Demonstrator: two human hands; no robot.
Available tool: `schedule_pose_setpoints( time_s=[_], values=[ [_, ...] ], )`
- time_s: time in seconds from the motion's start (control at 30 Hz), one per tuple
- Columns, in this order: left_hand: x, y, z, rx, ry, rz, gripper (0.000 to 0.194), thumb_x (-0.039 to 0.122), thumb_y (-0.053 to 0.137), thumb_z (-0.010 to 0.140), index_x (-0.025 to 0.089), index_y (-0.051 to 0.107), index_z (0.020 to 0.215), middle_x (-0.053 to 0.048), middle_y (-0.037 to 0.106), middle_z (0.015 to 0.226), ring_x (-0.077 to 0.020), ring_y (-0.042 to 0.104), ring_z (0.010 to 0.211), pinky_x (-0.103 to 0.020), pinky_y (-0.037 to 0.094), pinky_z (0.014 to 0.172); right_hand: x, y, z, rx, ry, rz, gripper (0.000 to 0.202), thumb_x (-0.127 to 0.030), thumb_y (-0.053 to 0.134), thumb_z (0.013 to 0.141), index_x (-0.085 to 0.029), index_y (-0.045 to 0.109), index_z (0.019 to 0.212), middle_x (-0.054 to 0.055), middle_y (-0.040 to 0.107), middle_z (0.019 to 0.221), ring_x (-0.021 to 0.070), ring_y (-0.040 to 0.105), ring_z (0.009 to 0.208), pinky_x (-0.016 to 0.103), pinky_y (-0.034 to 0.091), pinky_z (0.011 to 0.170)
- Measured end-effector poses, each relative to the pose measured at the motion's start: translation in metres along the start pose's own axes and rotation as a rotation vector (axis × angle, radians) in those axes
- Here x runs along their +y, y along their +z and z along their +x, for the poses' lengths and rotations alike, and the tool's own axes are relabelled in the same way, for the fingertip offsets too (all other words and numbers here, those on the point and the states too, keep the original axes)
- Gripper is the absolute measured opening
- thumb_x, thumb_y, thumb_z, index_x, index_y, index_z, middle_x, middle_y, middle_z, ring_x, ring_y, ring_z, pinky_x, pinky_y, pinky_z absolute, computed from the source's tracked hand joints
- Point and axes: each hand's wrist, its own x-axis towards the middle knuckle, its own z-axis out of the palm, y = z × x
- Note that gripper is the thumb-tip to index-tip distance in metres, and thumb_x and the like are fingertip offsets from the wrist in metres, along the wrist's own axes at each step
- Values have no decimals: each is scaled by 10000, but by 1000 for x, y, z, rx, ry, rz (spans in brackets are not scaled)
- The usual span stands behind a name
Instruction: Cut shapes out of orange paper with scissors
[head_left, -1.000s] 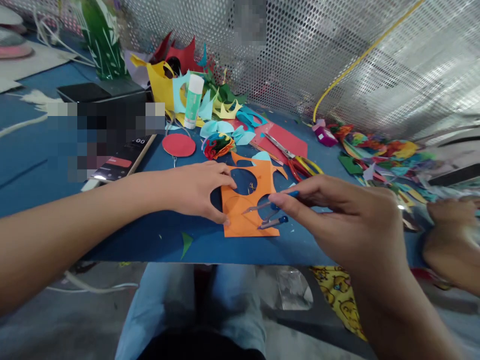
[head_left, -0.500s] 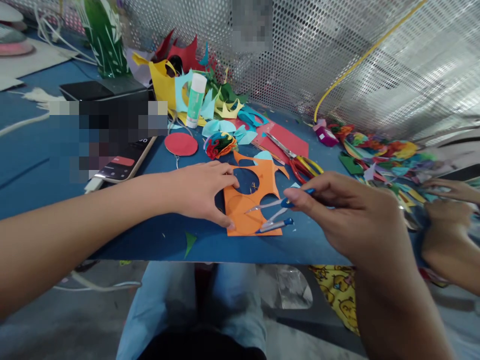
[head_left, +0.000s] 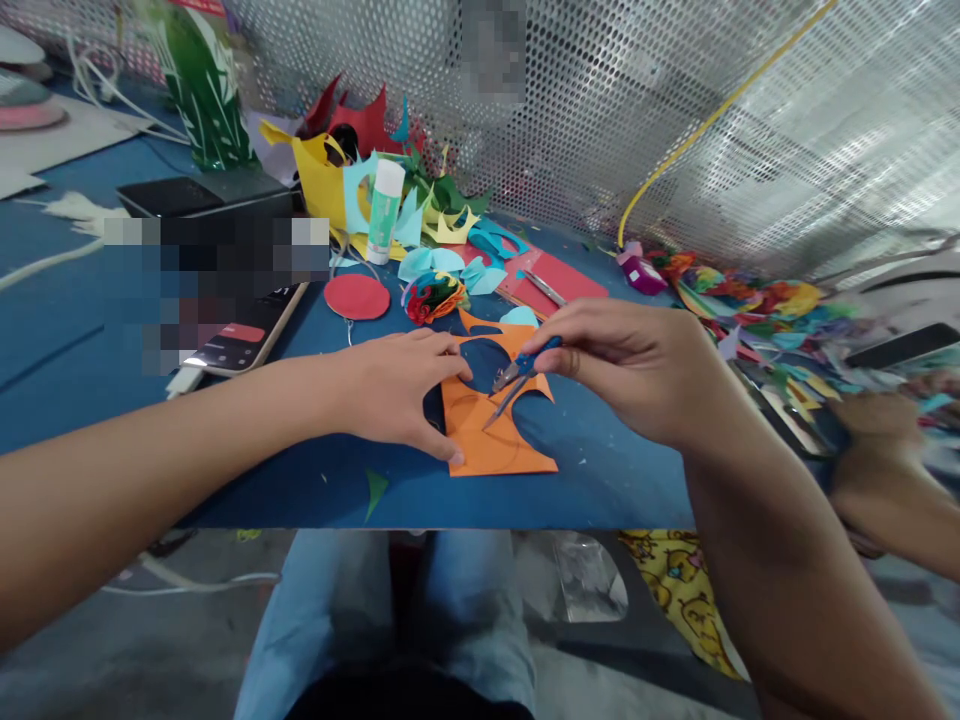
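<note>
An orange paper sheet [head_left: 491,440] with round holes cut out of it lies near the front edge of the blue table [head_left: 315,480]. My left hand [head_left: 394,385] presses flat on its left side, fingers spread. My right hand [head_left: 630,365] pinches the blue top of a drawing compass [head_left: 517,375], whose metal legs slant down with the tip touching the orange sheet.
A red paper disc [head_left: 357,296], a glue stick [head_left: 384,212], a curled multicoloured paper ball [head_left: 431,296] and a heap of paper scraps lie behind. A phone [head_left: 236,340] lies at left. Another person's hand [head_left: 874,470] rests at right among coloured offcuts [head_left: 757,300]. A perforated metal screen [head_left: 637,100] closes the back.
My right hand has moved left and further onto the sheet, swinging the compass from lying low over the sheet to standing with its tip on the paper. My left hand stays put.
</note>
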Motion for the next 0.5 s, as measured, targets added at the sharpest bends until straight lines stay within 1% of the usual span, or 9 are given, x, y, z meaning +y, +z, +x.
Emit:
schedule_pose_setpoints(
  time_s=[0.13, 0.2, 0.27, 0.37, 0.5],
  values=[
    [1, 0, -1, 1, 5, -19, 746, 689, 616, 682, 207, 538, 1247, -94, 483, 1333, -293, 418, 1257, -389, 355, 1040, -6, 5, -2, -32, -33, 102, 161, -141, 613, 841, -268, 704, 881, -38, 717, 844, 110, 670, 770, 212, 556, 706],
    [0, 0, -1, -9, -3, -41, 783, 687, 630, 670, 222, 502, 1287, -88, 449, 1379, -294, 391, 1287, -399, 345, 1054, -8, 6, -4, -72, -71, 141, 189, -116, 608, 838, -264, 701, 911, -47, 726, 860, 98, 676, 801, 191, 556, 731],
    [0, 0, -2, -19, -2, -56, 830, 702, 632, 657, 227, 472, 1319, -88, 404, 1426, -298, 368, 1311, -415, 330, 1071, -9, 6, -6, -101, -78, 182, 230, -92, 586, 845, -272, 683, 953, -55, 727, 907, 88, 678, 844, 181, 552, 774],
    [-1, -1, -3, -38, 13, -60, 849, 722, 623, 650, 222, 471, 1319, -98, 385, 1436, -308, 357, 1317, -431, 317, 1081, -5, 7, -9, -139, -83, 264, 264, -79, 542, 868, -284, 642, 1002, -56, 715, 961, 85, 673, 894, 190, 541, 814],
    [-2, -3, -4, -52, 33, -68, 776, 677, 638, 668, 223, 505, 1284, -106, 410, 1398, -312, 361, 1304, -436, 330, 1067, -4, 9, -10, -200, -166, 289, 193, -111, 554, 877, -260, 644, 960, -51, 722, 939, 98, 678, 871, 226, 539, 805]
  ],
)
